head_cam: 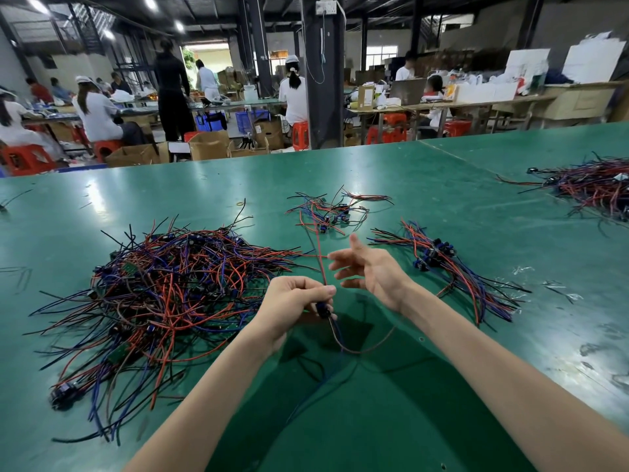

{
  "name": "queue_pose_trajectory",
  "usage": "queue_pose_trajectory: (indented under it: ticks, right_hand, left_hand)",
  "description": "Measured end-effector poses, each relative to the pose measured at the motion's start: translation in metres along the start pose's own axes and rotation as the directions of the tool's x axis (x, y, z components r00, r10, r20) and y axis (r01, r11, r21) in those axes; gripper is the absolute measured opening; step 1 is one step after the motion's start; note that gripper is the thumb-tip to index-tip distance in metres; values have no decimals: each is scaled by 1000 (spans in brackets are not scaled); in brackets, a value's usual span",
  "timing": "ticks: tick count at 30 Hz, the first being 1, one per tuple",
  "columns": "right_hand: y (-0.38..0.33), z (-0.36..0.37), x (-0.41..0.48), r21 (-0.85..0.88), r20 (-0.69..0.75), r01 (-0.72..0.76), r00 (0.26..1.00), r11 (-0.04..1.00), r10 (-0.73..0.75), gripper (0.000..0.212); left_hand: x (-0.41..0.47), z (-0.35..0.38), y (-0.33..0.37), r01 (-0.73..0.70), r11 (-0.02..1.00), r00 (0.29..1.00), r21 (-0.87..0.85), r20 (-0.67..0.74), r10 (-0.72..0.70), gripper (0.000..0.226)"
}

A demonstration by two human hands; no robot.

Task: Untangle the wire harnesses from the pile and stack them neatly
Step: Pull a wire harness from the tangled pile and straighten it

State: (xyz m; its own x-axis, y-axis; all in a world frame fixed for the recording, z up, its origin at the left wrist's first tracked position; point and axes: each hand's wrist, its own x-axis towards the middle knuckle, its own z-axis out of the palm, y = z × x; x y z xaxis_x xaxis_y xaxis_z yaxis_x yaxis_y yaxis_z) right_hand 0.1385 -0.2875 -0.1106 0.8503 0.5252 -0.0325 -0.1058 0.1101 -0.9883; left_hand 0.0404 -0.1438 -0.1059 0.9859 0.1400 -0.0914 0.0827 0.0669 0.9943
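As seen from the head: green table (425,420), job judged far from done.
Left hand (299,298): pinched on one harness (322,311) just above its dark blue plug, raised over the table between pile and stack, with a red lead going up and the other leads looping down.
Right hand (371,270): fingers spread apart, gripping nothing, just beside the raised red lead.
Pile (170,301): big tangle of red, blue and black wires at left; most of the work left here, by the look of it.
Stack (442,264): bunch at right, plugs together and wires lying the same way; judged the finished part, far smaller than the pile.
Loose few (330,212): small scatter beyond the hands, not lined up; sorted or not, cannot tell.
Far heap (592,185): another tangle near the table's right edge; part of this job or not, unclear.
Writing: none legible; label on a carton (366,97) at the back too small to read.
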Motion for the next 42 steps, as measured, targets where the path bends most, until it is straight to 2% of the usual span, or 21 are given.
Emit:
queue_pose_trajectory:
  ticks: [5, 8, 11, 16, 22, 25, 28, 31, 34, 42]
  right_hand:
    - [0, 11, -8, -73, 161, -120, 978, 990, 130, 31]
    - [6, 19, -12, -102, 293, -132, 943, 986, 157, 20]
    - [8, 24, -14, -119, 339, -100, 931, 988, 135, 18]
    - [10, 28, -13, -90, 341, -23, 939, 996, 52, 17]
    - [9, 29, -12, -76, 248, 32, 969, 997, -12, 9]
    - [10, 29, -10, -81, 190, 45, 981, 996, -29, 8]
    - [12, 29, -10, -91, 167, 78, 984, 993, -62, 10]
    - [12, 29, -11, -179, 158, 140, 981, 974, -113, 10]
    - [12, 32, -10, -246, 161, 177, 977, 953, -140, 19]
    - [9, 29, -9, -395, 203, 108, 979, 912, -28, 18]
  left_hand:
    - [5, -11, 5, -68, 998, 977, -18, -204, 63, 19]
    - [6, -13, 6, -120, 992, 965, -40, -241, 107, 20]
    - [6, -12, 7, -165, 985, 953, -54, -267, 145, 21]
    - [6, -15, 6, -192, 979, 941, -73, -295, 163, 18]
    - [7, -13, 7, -97, 986, 983, -133, -167, 75, 26]
    - [8, -13, 5, -114, 984, 987, -134, -126, 97, 12]
    - [9, -12, 1, -187, 981, 972, -59, -158, 176, 13]
    - [11, -12, -1, -244, 969, 951, -36, -205, 232, 15]
    - [13, -13, -4, -290, 957, 925, 2, -256, 281, 16]
    - [15, -13, -3, -386, 922, 865, -35, -360, 348, 16]
